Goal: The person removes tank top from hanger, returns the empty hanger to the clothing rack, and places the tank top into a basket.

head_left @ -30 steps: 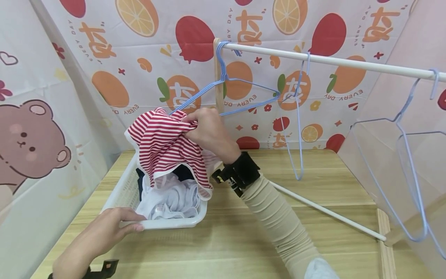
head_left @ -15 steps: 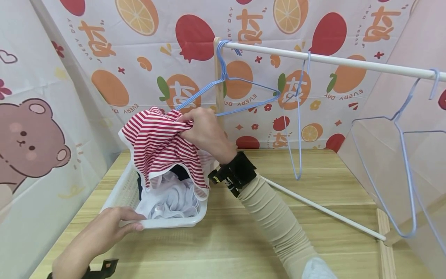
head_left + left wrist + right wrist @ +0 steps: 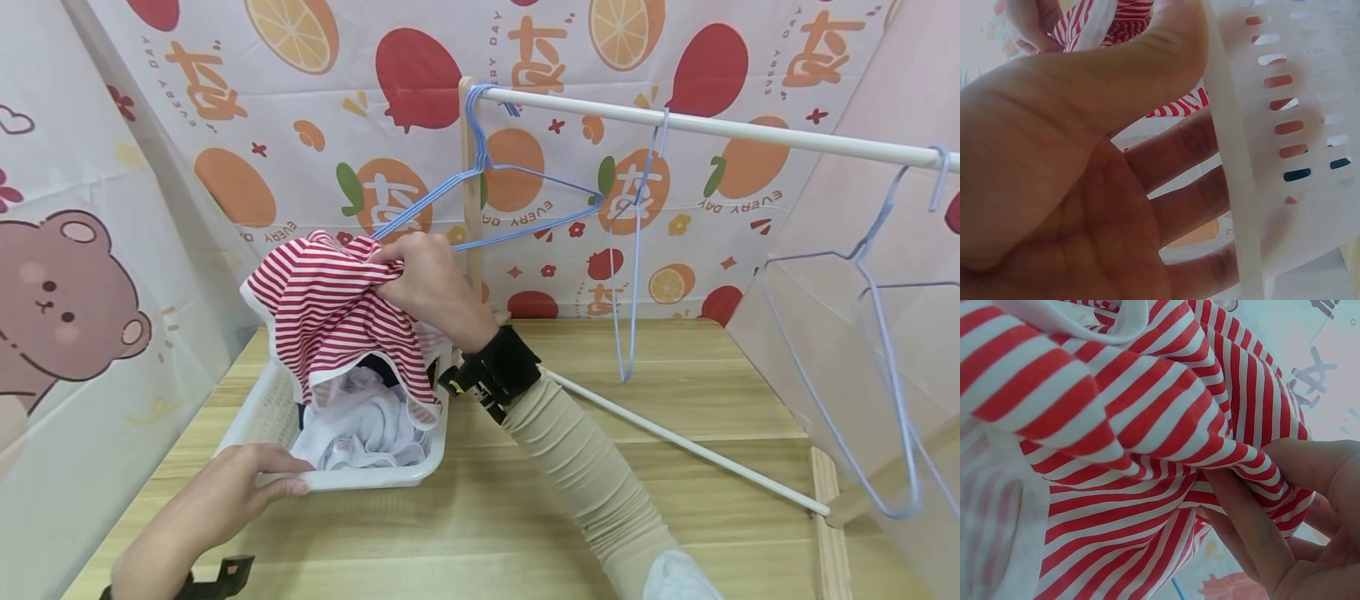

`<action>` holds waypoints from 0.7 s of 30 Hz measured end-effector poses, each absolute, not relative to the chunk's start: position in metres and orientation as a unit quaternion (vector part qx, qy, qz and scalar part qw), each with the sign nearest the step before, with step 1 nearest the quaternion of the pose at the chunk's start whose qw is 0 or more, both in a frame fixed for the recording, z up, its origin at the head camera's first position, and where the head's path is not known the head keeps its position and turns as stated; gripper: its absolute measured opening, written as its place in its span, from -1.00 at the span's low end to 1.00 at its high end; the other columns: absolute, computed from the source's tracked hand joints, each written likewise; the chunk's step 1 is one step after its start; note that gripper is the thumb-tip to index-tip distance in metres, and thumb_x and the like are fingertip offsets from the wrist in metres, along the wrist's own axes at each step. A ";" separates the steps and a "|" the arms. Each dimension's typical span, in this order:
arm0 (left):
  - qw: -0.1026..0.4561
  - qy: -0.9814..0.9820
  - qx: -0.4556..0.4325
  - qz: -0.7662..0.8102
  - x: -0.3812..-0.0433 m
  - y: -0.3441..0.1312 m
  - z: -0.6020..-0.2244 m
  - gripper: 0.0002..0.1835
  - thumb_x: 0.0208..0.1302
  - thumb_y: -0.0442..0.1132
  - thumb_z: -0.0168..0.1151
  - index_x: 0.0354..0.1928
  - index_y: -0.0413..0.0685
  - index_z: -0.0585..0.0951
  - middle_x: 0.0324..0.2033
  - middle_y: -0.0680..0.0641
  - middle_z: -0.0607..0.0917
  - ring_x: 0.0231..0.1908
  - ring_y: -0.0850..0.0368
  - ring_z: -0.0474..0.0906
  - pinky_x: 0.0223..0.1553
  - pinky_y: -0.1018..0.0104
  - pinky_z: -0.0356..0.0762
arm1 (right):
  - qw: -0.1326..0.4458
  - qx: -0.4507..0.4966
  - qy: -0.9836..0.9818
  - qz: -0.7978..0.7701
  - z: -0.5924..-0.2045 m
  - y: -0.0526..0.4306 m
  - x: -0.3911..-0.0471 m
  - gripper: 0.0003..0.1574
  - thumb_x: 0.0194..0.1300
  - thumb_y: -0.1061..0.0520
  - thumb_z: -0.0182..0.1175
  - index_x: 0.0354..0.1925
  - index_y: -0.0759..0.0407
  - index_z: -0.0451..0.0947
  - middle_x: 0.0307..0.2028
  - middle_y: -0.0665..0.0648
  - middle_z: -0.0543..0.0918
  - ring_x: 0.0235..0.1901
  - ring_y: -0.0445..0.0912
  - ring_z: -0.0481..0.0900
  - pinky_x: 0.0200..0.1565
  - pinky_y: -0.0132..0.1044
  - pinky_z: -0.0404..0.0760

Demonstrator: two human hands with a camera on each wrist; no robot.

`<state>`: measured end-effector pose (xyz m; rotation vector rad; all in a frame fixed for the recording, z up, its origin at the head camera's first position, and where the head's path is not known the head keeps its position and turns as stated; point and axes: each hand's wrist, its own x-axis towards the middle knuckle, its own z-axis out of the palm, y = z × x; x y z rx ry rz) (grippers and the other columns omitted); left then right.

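My right hand (image 3: 431,283) pinches a bunched part of a red-and-white striped garment (image 3: 322,308) with white trim, lifted over the laundry basket (image 3: 375,479). In the right wrist view, thumb and fingers press folds of the striped cloth (image 3: 1154,419) between them. The garment hangs down and covers the far part of the basket. My left hand (image 3: 240,483) grips the basket's near-left rim; in the left wrist view the fingers pass behind the perforated white wall (image 3: 1297,62). White clothing (image 3: 367,425) lies in the basket, with some dark cloth partly hidden behind it.
A white rail (image 3: 720,129) on wooden posts crosses the upper right. Several blue hangers (image 3: 427,202) cluster at its left end; a single hanger (image 3: 633,292) and others (image 3: 888,358) hang further right. A lower white bar (image 3: 690,446) runs near the wooden table (image 3: 525,517).
My right hand has moved slightly left, carrying the striped garment with it over the basket. The left hand stays on the rim. The hangers on the right sway a little.
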<state>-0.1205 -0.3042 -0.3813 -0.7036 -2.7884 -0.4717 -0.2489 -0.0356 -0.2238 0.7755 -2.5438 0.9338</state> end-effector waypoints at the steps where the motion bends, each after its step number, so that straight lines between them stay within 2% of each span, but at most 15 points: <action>1: 0.115 -0.950 -0.242 -0.161 -0.121 -0.304 -0.382 -0.82 0.00 -0.14 0.58 -0.30 0.09 0.84 -0.38 0.24 0.81 -0.25 0.41 0.65 -0.20 0.22 0.68 | 0.164 0.275 -0.891 0.322 -0.224 -0.036 -0.249 -0.66 0.26 0.22 0.41 0.03 0.08 0.78 0.02 0.08 0.79 -0.12 -0.15 0.59 -0.37 -0.58 0.43; 8: 0.123 -0.946 -0.251 -0.166 -0.122 -0.304 -0.382 -0.82 -0.01 -0.16 0.59 -0.30 0.09 0.84 -0.39 0.25 0.80 -0.26 0.44 0.64 -0.22 0.25 0.67 | 0.179 0.284 -0.887 0.319 -0.226 -0.041 -0.252 -0.67 0.27 0.21 0.43 0.02 0.08 0.79 0.02 0.07 0.79 0.02 -0.13 0.65 -0.18 -0.57 0.53; 17: 0.112 -0.953 -0.236 -0.154 -0.125 -0.303 -0.380 -0.82 0.00 -0.14 0.59 -0.29 0.11 0.84 -0.36 0.21 0.83 -0.19 0.29 0.70 -0.14 0.18 0.69 | 0.187 0.289 -0.873 0.346 -0.230 -0.045 -0.258 -0.72 0.26 0.21 0.44 -0.03 0.10 0.81 -0.03 0.08 0.80 -0.01 -0.16 0.67 -0.05 -0.56 0.64; 21: 0.103 -0.953 -0.235 -0.159 -0.126 -0.303 -0.380 -0.83 0.01 -0.15 0.58 -0.29 0.09 0.83 -0.37 0.20 0.83 -0.22 0.31 0.69 -0.15 0.17 0.69 | 0.189 0.296 -0.867 0.354 -0.232 -0.047 -0.260 -0.75 0.28 0.21 0.43 -0.05 0.13 0.81 -0.05 0.09 0.81 -0.04 -0.17 0.68 -0.05 -0.58 0.64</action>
